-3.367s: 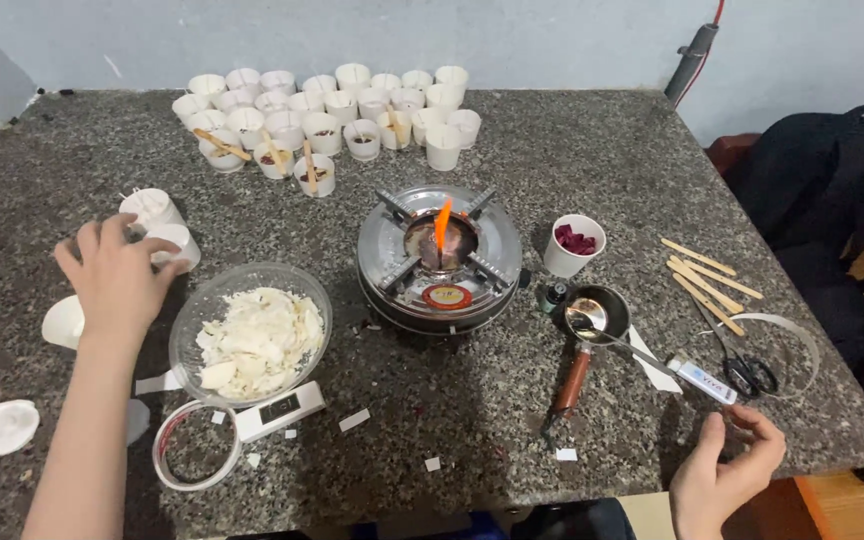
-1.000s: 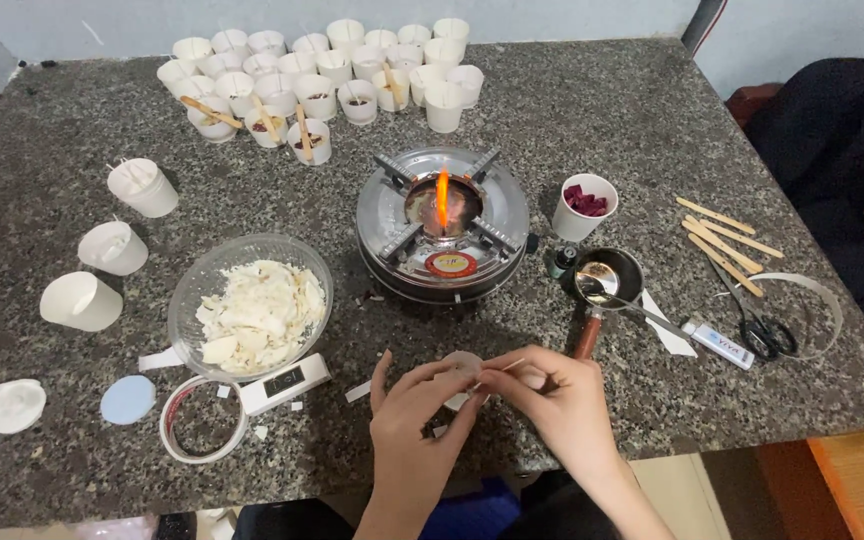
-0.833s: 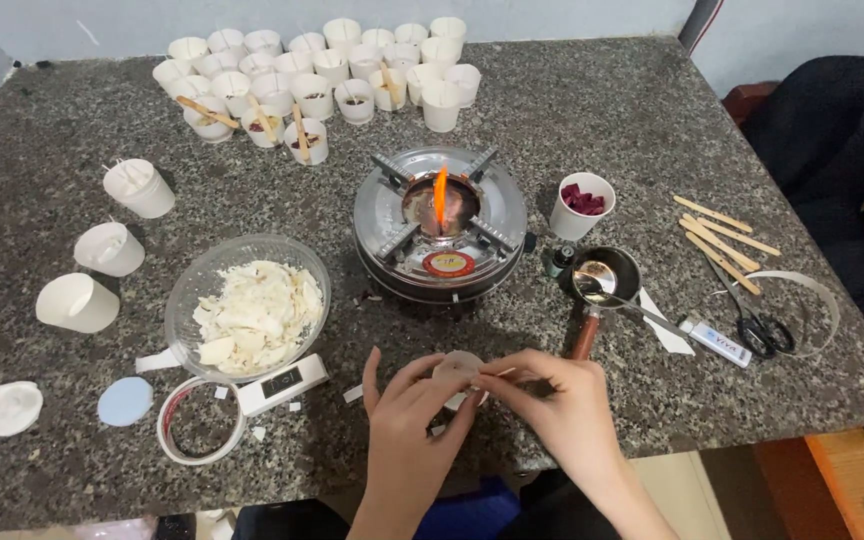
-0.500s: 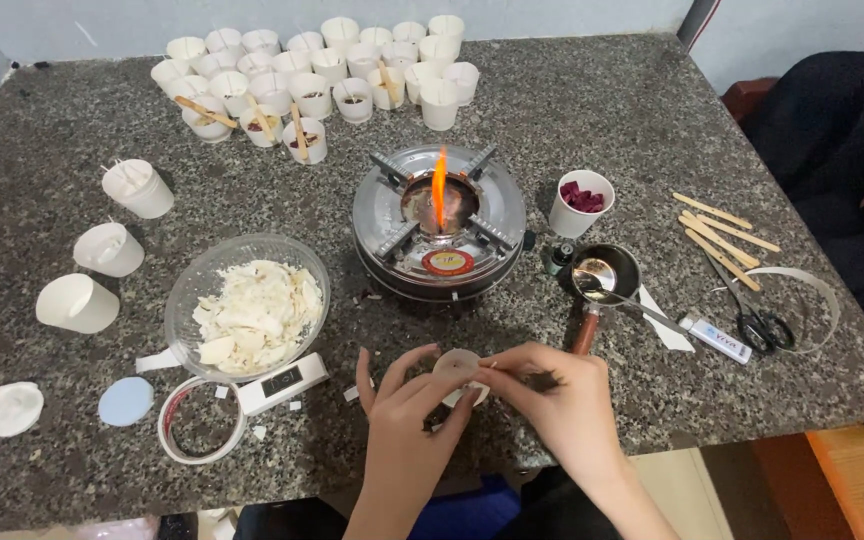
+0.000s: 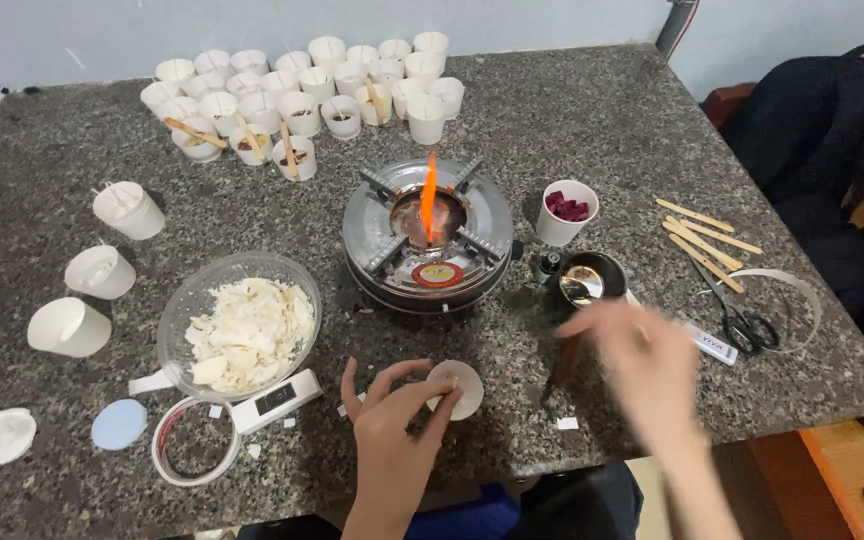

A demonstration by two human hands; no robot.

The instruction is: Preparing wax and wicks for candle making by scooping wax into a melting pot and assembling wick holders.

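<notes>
My left hand (image 5: 392, 428) holds a small white paper cup (image 5: 458, 386) tipped on its side near the table's front edge. My right hand (image 5: 644, 358) is blurred in motion to the right of the cup, fingers apart, hovering over the wooden handle of a small dark metal pan (image 5: 592, 279). I see nothing held in it. A round metal burner (image 5: 426, 240) with an orange flame stands just beyond both hands.
A clear bowl of white wax flakes (image 5: 240, 322), a white scale (image 5: 274, 400) and a tape ring (image 5: 192, 452) lie left. Several white cups (image 5: 297, 85) cluster at the back, three more (image 5: 100, 272) at left. A cup of red pieces (image 5: 565, 212), wooden sticks (image 5: 704, 235) and scissors (image 5: 742, 322) lie right.
My right hand has let go of the cup and swung right toward the pan. My left hand still holds the cup, now tipped on its side.
</notes>
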